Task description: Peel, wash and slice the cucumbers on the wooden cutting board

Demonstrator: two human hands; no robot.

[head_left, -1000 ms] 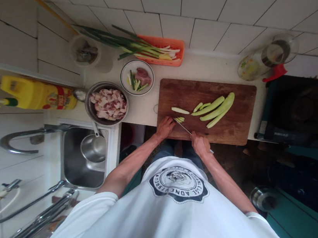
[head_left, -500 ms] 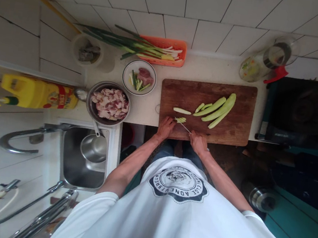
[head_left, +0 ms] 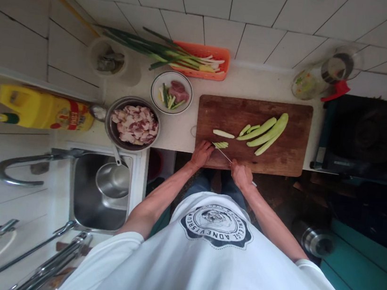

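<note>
My right hand is wrapped round the handle of a knife, whose thin blade slants up and left over the near left part of a wooden cutting board. Curled fingers of my left hand press on a pale green squash piece by the blade tip; the hand hides most of it. Thin squash slices lie just beyond the blade. Farther up the board rests a single squash strip. To its right are long squash pieces and a few shorter ones.
A pot of cut raw meat stands left of the board, near a plate with meat and scallion pieces. Behind is an orange basket with scallions. A sink is at left, a dark stove at right, a glass jug behind.
The camera view has shifted slightly. Both hands and the knife stay at nearly the same place on the board, and the slices look about the same.
</note>
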